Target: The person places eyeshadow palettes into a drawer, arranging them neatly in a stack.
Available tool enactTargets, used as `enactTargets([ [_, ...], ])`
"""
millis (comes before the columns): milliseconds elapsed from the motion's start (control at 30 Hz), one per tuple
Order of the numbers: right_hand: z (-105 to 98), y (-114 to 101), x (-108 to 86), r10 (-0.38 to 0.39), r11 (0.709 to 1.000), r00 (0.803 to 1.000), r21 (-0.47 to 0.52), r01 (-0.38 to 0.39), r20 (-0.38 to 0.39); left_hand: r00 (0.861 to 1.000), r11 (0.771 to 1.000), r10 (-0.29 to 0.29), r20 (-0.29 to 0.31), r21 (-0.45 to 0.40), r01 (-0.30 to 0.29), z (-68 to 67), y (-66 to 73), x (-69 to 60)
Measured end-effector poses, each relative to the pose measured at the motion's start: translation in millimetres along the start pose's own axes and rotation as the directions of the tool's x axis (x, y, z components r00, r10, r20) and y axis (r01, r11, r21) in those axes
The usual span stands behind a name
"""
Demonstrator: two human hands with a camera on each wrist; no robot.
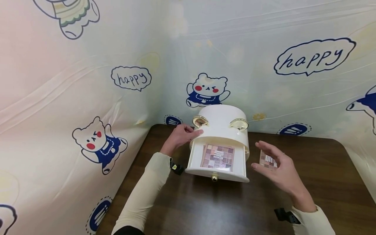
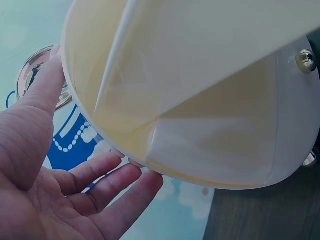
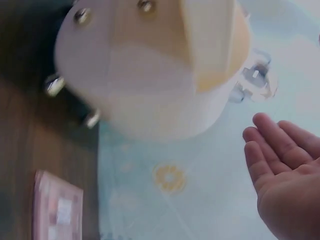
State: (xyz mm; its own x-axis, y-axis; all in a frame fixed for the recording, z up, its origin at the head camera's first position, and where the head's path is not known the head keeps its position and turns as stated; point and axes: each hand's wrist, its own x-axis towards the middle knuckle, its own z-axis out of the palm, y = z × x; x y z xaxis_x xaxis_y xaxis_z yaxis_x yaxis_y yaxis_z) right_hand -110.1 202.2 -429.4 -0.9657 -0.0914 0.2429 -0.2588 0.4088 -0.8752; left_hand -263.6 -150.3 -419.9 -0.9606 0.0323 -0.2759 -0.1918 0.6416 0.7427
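A white rounded storage box (image 1: 220, 117) with two gold-rimmed ears stands on the table. Its lower drawer (image 1: 241, 178) is pulled out toward me by a gold knob-fronted panel, and pink checkered makeup palettes (image 1: 218, 158) lie inside, overlapping. My left hand (image 1: 183, 135) touches the box's left side, thumb along its front edge; in the left wrist view its fingers extend loosely against the rim. To the right of the box, my right hand (image 1: 280, 169) hovers with fingers spread and holds nothing. Partly hidden behind it, another makeup palette (image 3: 57, 207) lies on the table.
The dark wooden table (image 1: 194, 205) extends in front of the box and to its right. A patterned curtain (image 1: 249, 42) with bears and "happy" bubbles hangs along the back and left edges. Small gold balls (image 3: 82, 16) show on the box in the right wrist view.
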Motion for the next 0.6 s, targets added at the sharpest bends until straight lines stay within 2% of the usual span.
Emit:
enactTargets([
  [300, -21.9, 34.8, -1.5, 0.011, 0.999, 0.999, -0.038, -0.013, -0.049, 1.000, 1.000, 0.007, 0.010, 0.001, -0.007, -0.7, 0.0, 2.1],
  [467, -28.8, 54.8, 2.9, 0.015, 0.994, 0.999, -0.109, -0.019, -0.039, 1.000, 1.000, 0.003, 0.010, -0.004, -0.003, -1.1, 0.1, 2.7],
  [600, -32.5, 71.0, 4.7, 0.064, 0.985, 0.998, -0.157, -0.065, -0.011, 1.000, 1.000, 0.002, 0.016, -0.004, -0.002, -0.9, 1.6, 1.5],
])
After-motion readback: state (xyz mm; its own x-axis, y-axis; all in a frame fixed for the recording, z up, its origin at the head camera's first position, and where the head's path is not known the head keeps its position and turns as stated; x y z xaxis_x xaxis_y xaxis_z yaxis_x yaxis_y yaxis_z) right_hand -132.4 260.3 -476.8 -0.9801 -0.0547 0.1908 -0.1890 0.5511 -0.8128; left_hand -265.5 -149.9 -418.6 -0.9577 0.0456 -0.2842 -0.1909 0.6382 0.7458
